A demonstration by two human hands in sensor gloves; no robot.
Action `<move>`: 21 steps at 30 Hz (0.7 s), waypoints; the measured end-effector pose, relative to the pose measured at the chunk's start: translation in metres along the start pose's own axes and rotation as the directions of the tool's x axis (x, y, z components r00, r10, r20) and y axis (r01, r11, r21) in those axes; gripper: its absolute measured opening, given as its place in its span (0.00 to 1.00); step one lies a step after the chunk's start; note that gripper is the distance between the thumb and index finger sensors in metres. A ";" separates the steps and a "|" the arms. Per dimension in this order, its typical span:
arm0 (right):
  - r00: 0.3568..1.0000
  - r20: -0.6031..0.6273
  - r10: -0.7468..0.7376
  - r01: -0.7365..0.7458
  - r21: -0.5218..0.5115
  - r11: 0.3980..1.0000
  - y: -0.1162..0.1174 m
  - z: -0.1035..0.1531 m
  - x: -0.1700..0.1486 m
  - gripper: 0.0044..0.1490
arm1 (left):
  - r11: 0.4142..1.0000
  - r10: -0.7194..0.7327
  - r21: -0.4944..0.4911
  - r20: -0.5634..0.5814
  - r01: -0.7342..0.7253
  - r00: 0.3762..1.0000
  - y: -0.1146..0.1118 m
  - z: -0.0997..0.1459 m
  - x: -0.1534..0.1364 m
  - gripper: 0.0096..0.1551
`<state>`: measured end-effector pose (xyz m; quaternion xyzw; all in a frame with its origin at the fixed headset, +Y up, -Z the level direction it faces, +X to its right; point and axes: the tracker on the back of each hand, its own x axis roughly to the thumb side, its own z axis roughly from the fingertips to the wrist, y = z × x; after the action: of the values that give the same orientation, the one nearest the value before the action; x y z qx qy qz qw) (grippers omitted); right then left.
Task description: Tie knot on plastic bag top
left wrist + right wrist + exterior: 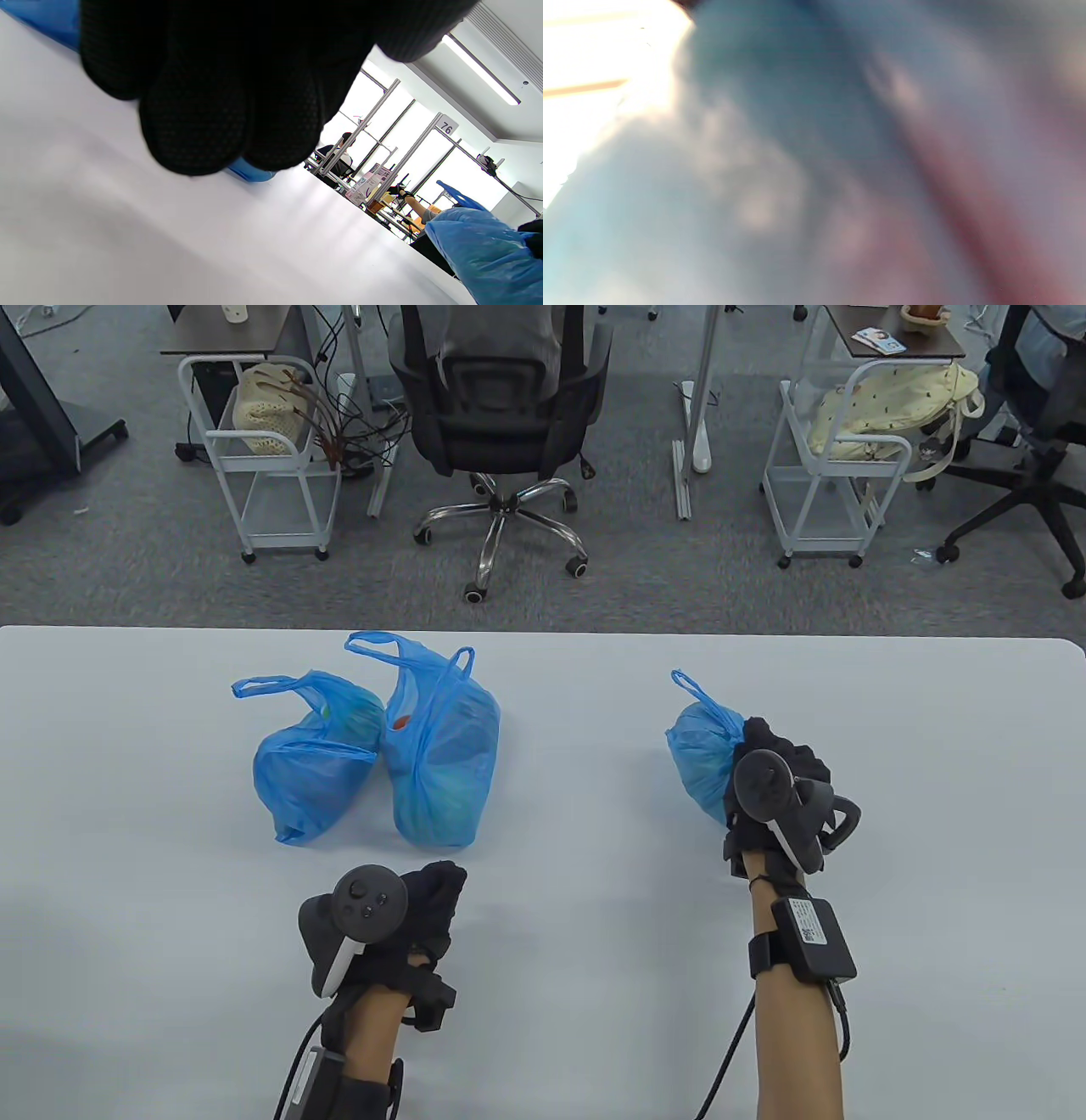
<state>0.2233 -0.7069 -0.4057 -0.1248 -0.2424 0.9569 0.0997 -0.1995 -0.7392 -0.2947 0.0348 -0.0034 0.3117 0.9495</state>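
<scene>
Three blue bags sitting on the white table [127,831]

Two open-topped bags [316,759] [441,746] are touching; just before them the left hand [399,912] is hovering, fingers [195,123] bunched, holding nothing. Well right, the right hand [776,789] is gripping the knotted bag [700,755].

My left grip [424,912] sits low near the bench's [127,814] front edge, fingers [195,123] curled together, holding nothing. My right grip [776,793] reaches further out, forearm straight, fingers wrapped over the top of a blue bag [700,755]; its wrist view is all blur.
</scene>
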 end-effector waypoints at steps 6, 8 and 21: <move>0.993 -0.005 0.118 -0.117 0.037 0.992 -0.002 0.000 0.000 0.31 | 1.000 0.005 0.017 0.003 -0.005 1.000 0.001 -0.001 -0.001 0.31; 0.998 0.009 0.066 -0.066 0.012 0.998 -0.014 0.001 0.003 0.33 | 1.000 0.003 0.021 0.003 -0.003 1.000 0.001 0.000 -0.001 0.31; 0.980 0.189 -0.067 0.091 -0.120 0.989 -0.117 0.032 0.058 0.36 | 0.996 -0.004 0.084 -0.010 0.005 1.000 0.004 0.001 -0.005 0.31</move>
<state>0.1738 -0.6056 -0.3323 -0.0321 -0.3164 0.9421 0.1064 -0.2061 -0.7396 -0.2937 0.0733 0.0146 0.3096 0.9479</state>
